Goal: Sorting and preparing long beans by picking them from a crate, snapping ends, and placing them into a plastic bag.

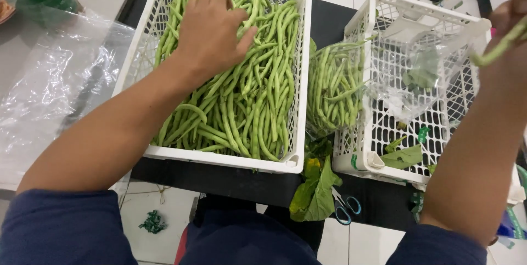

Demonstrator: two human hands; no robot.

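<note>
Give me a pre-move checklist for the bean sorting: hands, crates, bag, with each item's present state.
1. Left hand lies on the green beans in the left crate: ok.
2. Left hand has closed on a bean: cannot tell, fingers lie spread over the pile.
3. Right hand holds a bean at the picture's edge: ok.
4. Clear bag of beans leans against the right crate, mouth open: ok.
5. Right crate sits level: not ok, it looks tilted.
6. Scissors lie below, apart from both hands: ok.
</note>
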